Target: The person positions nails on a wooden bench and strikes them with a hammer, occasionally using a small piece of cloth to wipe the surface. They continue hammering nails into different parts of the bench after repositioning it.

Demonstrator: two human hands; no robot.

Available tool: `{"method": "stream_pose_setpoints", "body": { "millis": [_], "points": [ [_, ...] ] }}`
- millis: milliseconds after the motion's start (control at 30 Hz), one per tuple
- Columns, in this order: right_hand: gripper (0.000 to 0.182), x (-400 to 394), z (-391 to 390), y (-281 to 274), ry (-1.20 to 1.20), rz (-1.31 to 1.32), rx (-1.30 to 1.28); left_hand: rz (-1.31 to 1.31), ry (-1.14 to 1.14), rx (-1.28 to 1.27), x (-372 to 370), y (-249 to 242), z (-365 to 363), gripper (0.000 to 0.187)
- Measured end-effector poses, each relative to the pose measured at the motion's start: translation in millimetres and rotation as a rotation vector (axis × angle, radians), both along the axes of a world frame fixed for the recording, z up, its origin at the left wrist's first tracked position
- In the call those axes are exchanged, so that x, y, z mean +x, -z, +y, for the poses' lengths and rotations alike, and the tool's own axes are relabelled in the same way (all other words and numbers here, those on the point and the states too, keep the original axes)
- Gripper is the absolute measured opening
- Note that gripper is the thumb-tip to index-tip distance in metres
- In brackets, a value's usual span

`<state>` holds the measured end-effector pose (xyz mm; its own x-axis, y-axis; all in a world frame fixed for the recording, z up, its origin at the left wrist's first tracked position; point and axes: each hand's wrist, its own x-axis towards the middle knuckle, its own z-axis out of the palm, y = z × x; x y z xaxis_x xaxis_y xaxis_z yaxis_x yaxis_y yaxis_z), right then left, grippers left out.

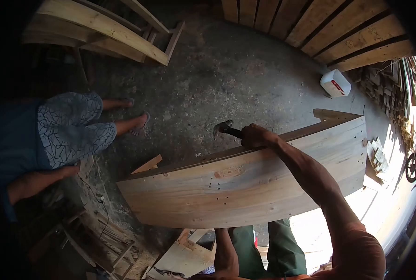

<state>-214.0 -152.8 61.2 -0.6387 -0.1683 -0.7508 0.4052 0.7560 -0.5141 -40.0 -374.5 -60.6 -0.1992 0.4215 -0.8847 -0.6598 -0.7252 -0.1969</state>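
My right hand (pixel 258 136) is wrapped round the black handle of a claw hammer (pixel 226 129), just beyond the top edge of a large wooden panel (pixel 245 182). The hammer's metal head points left, over the floor. Small dark holes mark the panel near its middle and along its right end. My left forearm (pixel 226 252) reaches up to the panel's lower edge; the left hand itself is hidden behind the wood.
On the left stands another person (pixel 72 126) in patterned shorts and sandals. A white container (pixel 335 84) sits on the concrete floor (pixel 208 79). Slatted wood (pixel 352 32) and a curved wooden frame (pixel 105 25) are at the top. Scrap wood (pixel 378 156) lies at right.
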Motion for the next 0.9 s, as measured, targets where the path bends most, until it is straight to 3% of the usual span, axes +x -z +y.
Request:
{"method": "stream_pose_setpoints", "body": {
  "millis": [133,167,233,300,333,400,500,633,800,867,900],
  "points": [
    [0.034,-48.5,2.1,46.4,-0.204,0.131,0.017,0.059,-0.280,-0.036,2.9,11.9,0.4,0.042],
    [0.035,-63.1,-0.6,38.3,-0.152,0.003,0.036,0.073,-0.405,-0.071,12.4,11.0,-6.7,0.042],
    [0.030,-70.1,-3.9,52.8,-0.329,0.097,0.023,0.131,-0.706,-0.177,48.9,-1.2,-36.9,0.042],
    [0.027,-73.8,-9.1,55.1,-0.225,0.036,0.028,0.186,-0.955,-0.271,78.7,-12.3,-61.9,0.042],
    [0.029,-78.5,-8.7,67.7,-0.360,0.115,0.122,0.204,-1.040,-0.301,87.6,-14.4,-70.1,0.041],
    [0.028,-79.8,-5.1,84.8,-0.380,0.127,0.117,0.255,-1.170,-0.331,95.3,-15.7,-81.1,0.041],
    [0.027,-88.6,14.7,131.2,-0.463,0.218,-0.022,0.302,-1.323,-0.371,114.2,-14.3,-84.7,0.041],
    [0.028,-102.0,33.4,142.8,-0.496,0.194,-0.080,0.374,-1.432,-0.379,119.9,-3.6,-89.7,0.041],
    [0.028,-118.6,52.9,168.8,-0.619,0.348,0.134,0.474,-1.466,-0.331,105.7,21.8,-112.0,0.040],
    [0.033,-112.0,43.0,146.4,-0.712,0.386,0.274,0.464,-1.484,-0.295,106.9,38.2,-99.4,0.040],
    [0.037,-103.4,28.1,123.8,-0.373,0.340,0.198,0.471,-1.488,-0.269,98.7,43.3,-96.5,0.040]
  ]
}}
